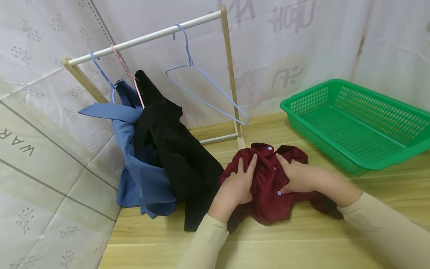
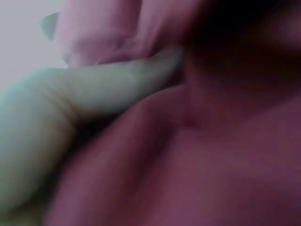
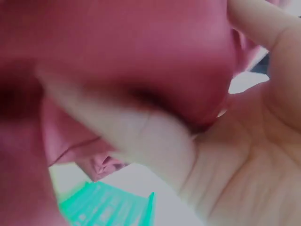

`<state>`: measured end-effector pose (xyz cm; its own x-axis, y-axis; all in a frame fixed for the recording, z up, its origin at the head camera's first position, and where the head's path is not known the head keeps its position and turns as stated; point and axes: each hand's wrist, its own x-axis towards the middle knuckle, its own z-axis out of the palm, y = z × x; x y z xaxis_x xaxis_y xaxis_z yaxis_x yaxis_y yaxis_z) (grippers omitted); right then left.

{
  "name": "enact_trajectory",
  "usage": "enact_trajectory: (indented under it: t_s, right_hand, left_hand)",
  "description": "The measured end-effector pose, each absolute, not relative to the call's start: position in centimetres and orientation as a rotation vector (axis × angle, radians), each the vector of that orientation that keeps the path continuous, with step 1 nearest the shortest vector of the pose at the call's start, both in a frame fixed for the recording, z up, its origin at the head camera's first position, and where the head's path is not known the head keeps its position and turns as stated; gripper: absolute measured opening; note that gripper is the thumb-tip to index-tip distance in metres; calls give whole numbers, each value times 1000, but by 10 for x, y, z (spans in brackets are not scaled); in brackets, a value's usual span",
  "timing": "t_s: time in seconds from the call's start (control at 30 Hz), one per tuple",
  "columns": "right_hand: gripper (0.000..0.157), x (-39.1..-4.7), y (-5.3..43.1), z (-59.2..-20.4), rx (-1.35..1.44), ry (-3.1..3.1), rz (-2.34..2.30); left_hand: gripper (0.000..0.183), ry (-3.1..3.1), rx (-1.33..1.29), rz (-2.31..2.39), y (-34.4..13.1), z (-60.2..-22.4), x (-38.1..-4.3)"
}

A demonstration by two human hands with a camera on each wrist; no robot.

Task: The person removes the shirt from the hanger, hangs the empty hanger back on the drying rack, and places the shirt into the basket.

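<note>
A bunched dark red shirt (image 1: 265, 201) with pale buttons lies on the wooden table, between both hands. From its left side my left hand (image 1: 235, 186) grips it, two fingers stretched over the cloth. In the left wrist view the left thumb (image 2: 127, 82) presses into a fold of the red cloth (image 2: 225, 160). My right hand (image 1: 300, 177) holds the shirt's right side, thumb near a button. Red fabric (image 3: 141, 42) lies between the right thumb (image 3: 127, 127) and fingers in the right wrist view. Folds hide some fingertips.
Behind stands a clothes rack (image 1: 151, 36) with a bare blue hanger (image 1: 215, 84). A blue garment (image 1: 141, 179) and a black garment (image 1: 178, 149) hang at its left, reaching the table. A green plastic basket (image 1: 319, 144) sits on the right. Patterned cloth (image 1: 134, 15) covers the walls.
</note>
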<state>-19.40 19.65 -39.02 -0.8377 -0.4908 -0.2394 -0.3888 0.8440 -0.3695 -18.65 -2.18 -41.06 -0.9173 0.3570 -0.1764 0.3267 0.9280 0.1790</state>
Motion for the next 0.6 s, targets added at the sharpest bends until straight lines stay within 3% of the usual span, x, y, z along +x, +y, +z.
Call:
enact_trajectory:
  t_s: [0.23, 0.6]
  right_hand:
    - [114, -191, 176, -381, -771, 2483, -690]
    - [100, -185, 170, -385, -796, 2562, -653]
  left_hand:
    - [123, 2751, 640, 704, -19, -403, -195]
    - [104, 2760, 645, 531, -18, -401, -193]
